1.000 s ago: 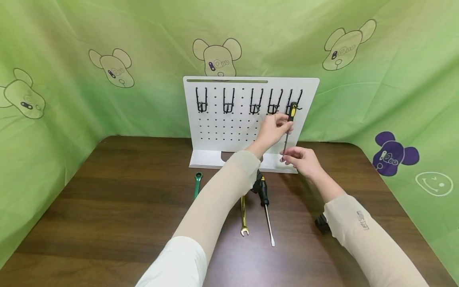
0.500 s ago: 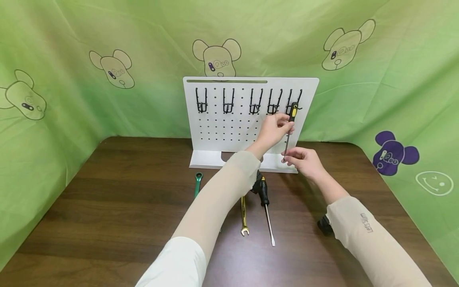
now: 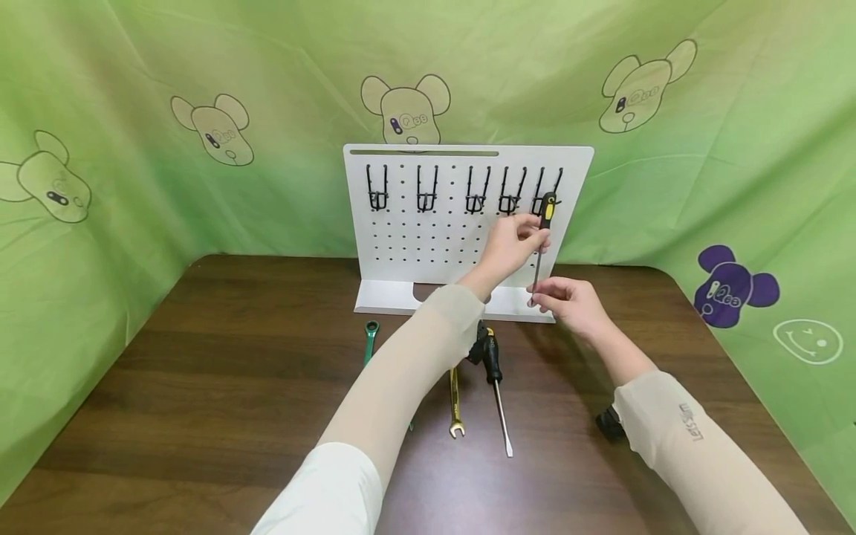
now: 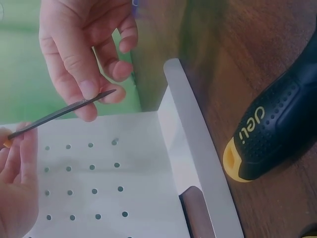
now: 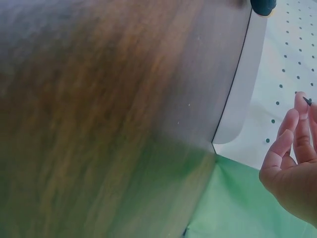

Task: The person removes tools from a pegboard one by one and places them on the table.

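A slim needle file (image 3: 548, 211) with a black and yellow handle stands nearly upright, its handle end in front of the rightmost black hook (image 3: 552, 178) on the white pegboard (image 3: 414, 253). Whether the handle bears on that hook I cannot tell. My left hand (image 3: 504, 245) pinches the file where handle and shaft meet. Lower down, my right hand (image 3: 576, 306) pinches the shaft close to its tip. In the left wrist view the dark, tapering shaft (image 4: 54, 113) runs between both hands, its point sticking out past the right thumb.
Several more black hooks (image 3: 426, 190) line the board. On the wooden table lie a screwdriver (image 3: 493, 364), a gold wrench (image 3: 455, 401), a green ratchet wrench (image 3: 371, 342) partly under the left arm, and a black object (image 3: 610, 423) beside the right sleeve.
The file's lower end has shifted slightly right and down with my right hand, so it stands a little more upright. My left hand has barely moved and keeps its hold.
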Demonstrator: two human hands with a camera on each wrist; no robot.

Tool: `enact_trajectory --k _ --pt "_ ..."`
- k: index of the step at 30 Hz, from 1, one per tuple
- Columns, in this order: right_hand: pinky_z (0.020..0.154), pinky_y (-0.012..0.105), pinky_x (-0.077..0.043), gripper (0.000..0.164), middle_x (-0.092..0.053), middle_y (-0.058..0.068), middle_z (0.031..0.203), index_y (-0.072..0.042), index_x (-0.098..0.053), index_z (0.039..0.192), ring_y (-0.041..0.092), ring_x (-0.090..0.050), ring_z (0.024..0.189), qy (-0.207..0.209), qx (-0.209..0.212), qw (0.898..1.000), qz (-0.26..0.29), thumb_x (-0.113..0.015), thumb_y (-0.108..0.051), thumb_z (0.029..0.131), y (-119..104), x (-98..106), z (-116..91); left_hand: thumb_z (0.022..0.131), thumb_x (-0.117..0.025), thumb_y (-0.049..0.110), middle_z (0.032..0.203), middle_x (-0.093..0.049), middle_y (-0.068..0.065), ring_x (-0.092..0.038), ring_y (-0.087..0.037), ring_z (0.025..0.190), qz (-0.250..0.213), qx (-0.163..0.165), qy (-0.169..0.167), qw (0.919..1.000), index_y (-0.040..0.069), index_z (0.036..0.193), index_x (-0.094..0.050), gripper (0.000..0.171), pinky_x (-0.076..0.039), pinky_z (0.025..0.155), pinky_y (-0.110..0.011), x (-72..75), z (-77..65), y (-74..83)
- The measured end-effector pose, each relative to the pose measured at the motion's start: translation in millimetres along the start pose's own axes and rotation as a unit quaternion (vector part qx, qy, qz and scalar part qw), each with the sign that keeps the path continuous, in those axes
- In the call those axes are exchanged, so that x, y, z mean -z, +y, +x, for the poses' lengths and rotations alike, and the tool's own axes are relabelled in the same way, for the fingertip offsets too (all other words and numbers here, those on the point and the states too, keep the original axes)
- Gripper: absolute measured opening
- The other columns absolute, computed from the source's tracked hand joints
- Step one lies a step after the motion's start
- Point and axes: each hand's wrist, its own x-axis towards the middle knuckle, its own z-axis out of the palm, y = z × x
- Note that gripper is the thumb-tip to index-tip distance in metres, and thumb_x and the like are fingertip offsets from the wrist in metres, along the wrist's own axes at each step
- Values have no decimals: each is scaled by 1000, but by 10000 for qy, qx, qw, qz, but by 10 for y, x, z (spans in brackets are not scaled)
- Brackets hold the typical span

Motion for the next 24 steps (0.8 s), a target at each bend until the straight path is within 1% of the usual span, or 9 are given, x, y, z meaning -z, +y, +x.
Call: enact_trajectory --k 2,6,11,15,20,22,24 --pt "58 21 -47 26 -69 -21 74 16 -62 110 4 -61 67 2 -1 10000 -75 -64 -4 94 -5 8 -17 98 -64 14 99 -77 -10 -74 -13 82 -1 18 -15 10000 -1 127 -62 33 -53 77 -11 -5 -7 3" --pt "55 22 -47 24 -69 -19 74 14 -64 108 3 -59 67 1 46 9998 -174 -65 -5 94 -14 32 -53 98 -64 15 101 -77 -9 -74 -11 82 1 5 -41 10000 0 128 -62 34 -53 78 -11 -14 -21 9" --pt "56 20 -48 24 -69 -19 75 15 -63 108 2 -59 66 -8 147 9997 -208 -65 -4 93 -19 51 -92 96 -66 15 99 -77 -9 -74 -11 80 -55 -28 14 10000 0 126 -63 33 -53 77 -11 -20 -48 28" --pt "56 19 -49 23 -69 -19 74 15 -64 108 1 -59 65 -1 198 9996 -185 -66 -3 93 -24 56 -120 96 -67 13 97 -77 -12 -74 -13 79 -142 -120 20 9998 -1 124 -64 32 -54 74 -11 -16 -75 41" --pt "57 17 -50 12 -69 -19 75 6 -69 101 1 -60 66 29 250 9996 -151 -66 -2 93 -49 84 -176 96 -66 13 96 -77 -13 -74 -14 79 -117 -228 8 9997 -2 125 -63 32 -52 73 -10 -28 -102 66" --pt "59 16 -52 13 -69 -20 76 7 -69 101 0 -61 66 41 263 9995 -157 -66 -1 92 -62 94 -203 96 -66 14 95 -77 -11 -74 -13 78 -24 -259 29 9997 -1 124 -64 32 -51 72 -9 -33 -114 77" --pt "60 16 -53 18 -69 -20 77 13 -66 104 -1 -62 67 49 266 9995 -149 -65 -1 92 -75 101 -230 97 -66 15 95 -77 -11 -74 -12 78 16 -286 24 9996 -1 124 -64 32 -50 72 -9 -41 -127 88"
